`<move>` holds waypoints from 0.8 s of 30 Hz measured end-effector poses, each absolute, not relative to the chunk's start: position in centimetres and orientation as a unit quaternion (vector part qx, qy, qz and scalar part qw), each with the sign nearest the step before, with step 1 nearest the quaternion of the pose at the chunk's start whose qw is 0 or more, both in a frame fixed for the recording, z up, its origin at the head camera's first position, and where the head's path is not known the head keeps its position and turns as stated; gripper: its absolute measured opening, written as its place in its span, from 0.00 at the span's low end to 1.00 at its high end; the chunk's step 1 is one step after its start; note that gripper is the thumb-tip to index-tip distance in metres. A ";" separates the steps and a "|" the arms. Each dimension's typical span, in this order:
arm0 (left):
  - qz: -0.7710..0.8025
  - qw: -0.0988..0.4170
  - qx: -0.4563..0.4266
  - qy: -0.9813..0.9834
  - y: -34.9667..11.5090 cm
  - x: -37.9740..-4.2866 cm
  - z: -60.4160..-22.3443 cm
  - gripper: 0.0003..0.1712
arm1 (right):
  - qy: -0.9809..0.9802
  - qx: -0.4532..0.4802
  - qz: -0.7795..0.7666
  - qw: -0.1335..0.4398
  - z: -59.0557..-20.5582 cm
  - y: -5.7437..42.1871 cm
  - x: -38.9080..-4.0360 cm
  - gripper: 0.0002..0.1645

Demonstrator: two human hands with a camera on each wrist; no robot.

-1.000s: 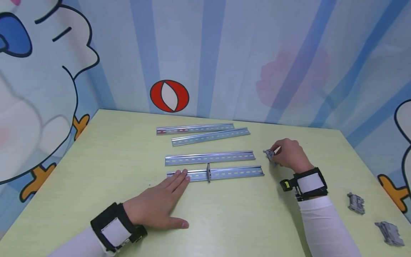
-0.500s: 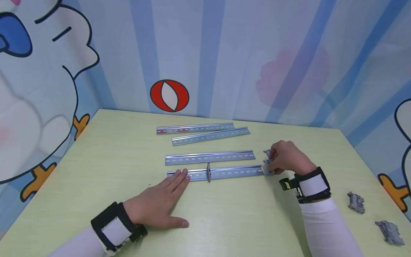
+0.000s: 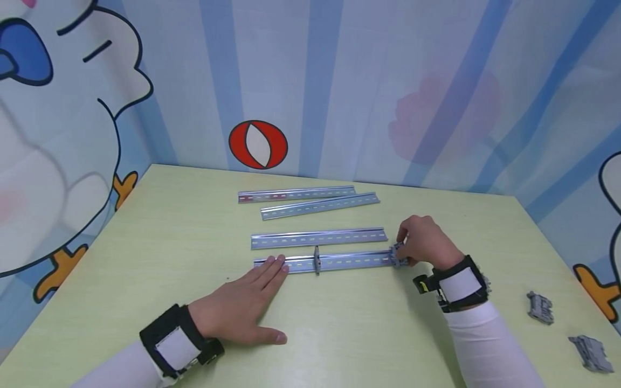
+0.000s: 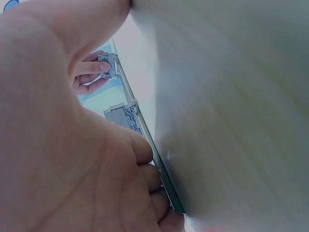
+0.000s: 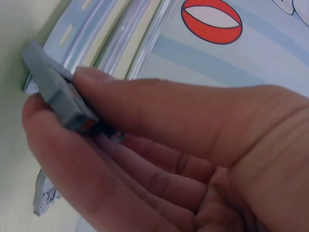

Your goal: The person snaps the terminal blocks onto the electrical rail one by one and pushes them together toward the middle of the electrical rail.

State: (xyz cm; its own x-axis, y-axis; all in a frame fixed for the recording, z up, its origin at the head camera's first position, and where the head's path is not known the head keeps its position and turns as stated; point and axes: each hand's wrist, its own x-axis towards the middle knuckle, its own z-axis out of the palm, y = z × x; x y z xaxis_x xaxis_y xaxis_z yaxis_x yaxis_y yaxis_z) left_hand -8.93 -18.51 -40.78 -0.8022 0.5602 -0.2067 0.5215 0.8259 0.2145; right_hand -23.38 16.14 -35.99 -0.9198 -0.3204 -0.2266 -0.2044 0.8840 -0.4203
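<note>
My left hand (image 3: 237, 310) lies flat, its straight fingers resting on the left end of the nearest slotted metal DIN rail (image 3: 356, 261). A thin grey terminal block (image 3: 317, 261) stands upright across this rail near its middle; the left wrist view shows that mounted block (image 4: 120, 117) just beyond the fingers. At the rail's right end, my right hand (image 3: 429, 243) pinches another grey terminal block (image 3: 397, 254) between thumb and fingers. The right wrist view shows the pinched block (image 5: 63, 94) edge-on beside the rail end; whether it is seated is hard to tell.
A second DIN rail (image 3: 317, 238) lies parallel just behind. Two further rails lie at the back, one straight (image 3: 315, 192) and one angled (image 3: 320, 206). On the right side of the table rest a grey terminal block (image 3: 540, 308) and a larger grey piece (image 3: 592, 354).
My right hand has brought the terminal block left and nearer, from beyond the rail onto its right end. My left hand has stayed in place on the rail.
</note>
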 end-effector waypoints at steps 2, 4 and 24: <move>0.074 0.133 0.285 0.946 -18.5 -8.9 -40.7 0.64 | 0.962 -0.142 -0.188 0.136 -36.0 15.9 -23.2 0.09; 0.074 0.135 0.285 0.946 -18.4 -8.9 -40.7 0.64 | 0.965 -0.147 -0.179 0.126 -35.9 15.6 -23.1 0.08; 0.069 0.138 0.281 0.947 -18.4 -9.0 -40.8 0.65 | 0.974 -0.173 -0.141 0.047 -36.9 14.5 -22.9 0.10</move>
